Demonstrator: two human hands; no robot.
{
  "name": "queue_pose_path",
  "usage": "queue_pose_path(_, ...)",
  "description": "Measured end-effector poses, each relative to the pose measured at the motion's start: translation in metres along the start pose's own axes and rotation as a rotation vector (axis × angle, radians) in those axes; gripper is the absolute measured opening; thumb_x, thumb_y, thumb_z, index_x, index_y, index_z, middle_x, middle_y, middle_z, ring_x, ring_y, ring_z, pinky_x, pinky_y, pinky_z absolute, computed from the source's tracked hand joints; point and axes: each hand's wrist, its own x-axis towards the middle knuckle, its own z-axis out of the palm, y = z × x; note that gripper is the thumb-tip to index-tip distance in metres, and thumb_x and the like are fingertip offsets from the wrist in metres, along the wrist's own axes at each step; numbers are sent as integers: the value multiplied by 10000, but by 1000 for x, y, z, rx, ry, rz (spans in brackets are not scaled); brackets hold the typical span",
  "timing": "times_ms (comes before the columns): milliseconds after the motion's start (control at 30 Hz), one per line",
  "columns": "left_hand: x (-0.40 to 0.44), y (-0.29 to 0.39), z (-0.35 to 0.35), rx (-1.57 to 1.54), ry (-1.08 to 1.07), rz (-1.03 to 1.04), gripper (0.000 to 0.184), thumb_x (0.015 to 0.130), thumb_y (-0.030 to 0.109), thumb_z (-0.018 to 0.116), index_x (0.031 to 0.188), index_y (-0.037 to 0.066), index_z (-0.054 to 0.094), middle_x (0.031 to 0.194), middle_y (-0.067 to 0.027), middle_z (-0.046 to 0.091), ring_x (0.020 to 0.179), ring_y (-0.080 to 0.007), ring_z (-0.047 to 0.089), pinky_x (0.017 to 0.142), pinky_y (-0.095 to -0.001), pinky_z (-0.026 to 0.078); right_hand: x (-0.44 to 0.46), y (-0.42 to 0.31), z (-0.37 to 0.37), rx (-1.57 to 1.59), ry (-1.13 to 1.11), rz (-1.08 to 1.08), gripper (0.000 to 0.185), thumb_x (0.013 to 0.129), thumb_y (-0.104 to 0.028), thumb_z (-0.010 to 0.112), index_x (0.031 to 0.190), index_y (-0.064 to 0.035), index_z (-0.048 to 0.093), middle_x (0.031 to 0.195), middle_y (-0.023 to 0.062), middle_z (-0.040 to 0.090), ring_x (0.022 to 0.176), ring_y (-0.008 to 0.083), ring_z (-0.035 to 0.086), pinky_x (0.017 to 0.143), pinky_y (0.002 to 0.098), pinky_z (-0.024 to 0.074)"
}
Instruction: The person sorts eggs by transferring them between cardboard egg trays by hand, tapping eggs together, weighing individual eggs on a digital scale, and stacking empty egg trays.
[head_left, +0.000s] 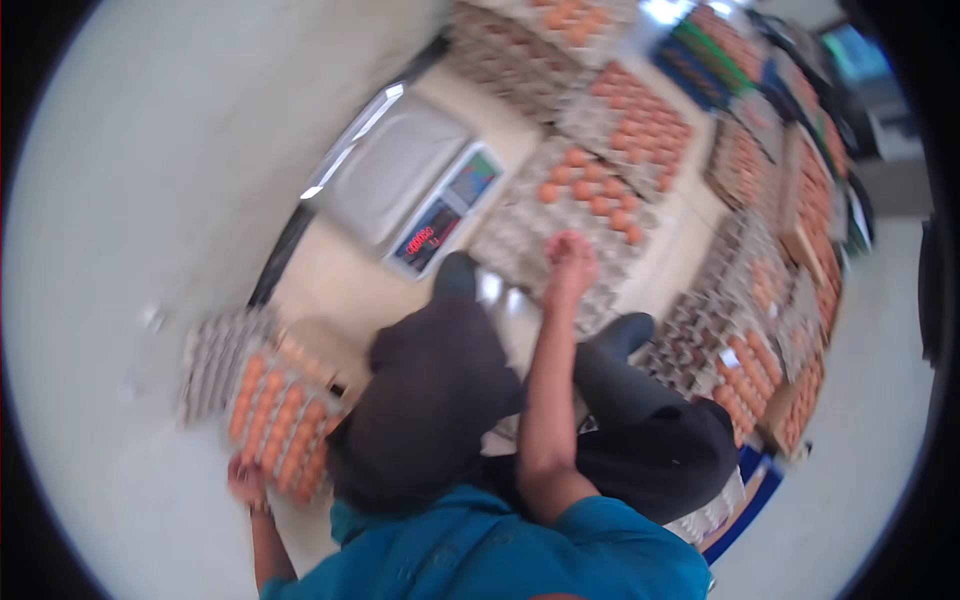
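My left hand [247,480] is at the lower left, at the near edge of a grey tray full of brown eggs [275,420]. Blur hides whether its fingers grip that edge. Over the middle of a partly filled egg tray [520,230] is my right hand [572,262], its fingers curled together. Anything inside them is hidden. Several brown eggs [600,195] sit in the far part of that tray, beyond my right hand.
A digital scale [400,175] with a lit red display stands left of the middle tray. Stacked egg trays [520,60] rise behind it. More trays of eggs [750,380] line the right side. Empty grey trays [220,350] lie at the left. My bent legs are between my arms.
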Motion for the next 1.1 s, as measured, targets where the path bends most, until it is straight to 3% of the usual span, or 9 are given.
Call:
queue_pose_path(167,-12,59,7,274,175,30,373,885,30,678,1232,-43,561,1207,-162,589,998,-244,617,851,-338,533,85,-55,5,-112,141,-252,83,946,-59,581,976,-20,648,850,65,689,724,114,648,600,236,509)
queue_pose_path(300,-2,73,11,-143,127,132,468,929,224,659,1304,-15,512,986,-140,606,839,-226,572,801,-399,533,228,-74,-26,-869,231,-656,276,858,-205,692,1000,33,680,887,113,703,780,219,688,732,350,551)
queue_pose_path(467,-54,238,97,550,266,445,313,946,15,576,1257,-13,549,1016,-120,607,807,-192,566,712,-335,517,285,-103,-52,-1403,373,-326,515,734,-441,740,1001,-2,714,990,188,722,927,334,705,836,443,545)
queue_pose_path(500,-11,153,61,-302,97,297,324,926,18,622,1243,-12,567,1039,-110,615,811,-207,572,721,-330,520,289,-107,-52,-1428,308,-185,554,715,-480,740,1006,-9,718,1013,201,723,955,351,703,851,453,542)
queue_pose_path(600,-43,243,121,352,217,599,326,938,81,639,1244,-10,575,1065,-98,617,859,-216,578,798,-347,516,299,-108,-49,-1522,315,-154,595,675,-518,759,994,-17,722,1046,202,722,975,327,708,859,427,545)
queue_pose_path(700,-25,254,123,134,43,522,324,946,92,637,1243,-17,570,1099,-117,626,920,-220,578,874,-362,504,296,-126,-47,-1527,176,-60,547,712,-484,747,967,-1,726,1000,188,728,912,300,713,812,418,557)
queue_pose_path(800,-48,324,155,469,166,640,312,943,105,628,1224,-19,576,1144,-145,633,998,-244,582,914,-381,495,324,-107,-93,-1044,102,-163,533,752,-420,705,1051,21,693,931,145,709,813,269,684,764,394,563)
queue_pose_path(1000,-33,326,164,624,100,818,268,913,122,654,1151,4,617,1128,-166,642,1056,-297,591,970,-426,472,262,-134,-74,310,-320,304,405,816,-259,637,1099,26,589,954,132,617,787,223,618,717,343,538)
queue_pose_path(1100,-50,353,178,598,94,1036,247,881,72,656,1115,-1,626,1087,-162,642,1012,-319,595,921,-449,494,264,-127,-58,-202,-229,251,300,843,-163,613,1082,17,635,780,76,615,691,205,608,684,321,543)
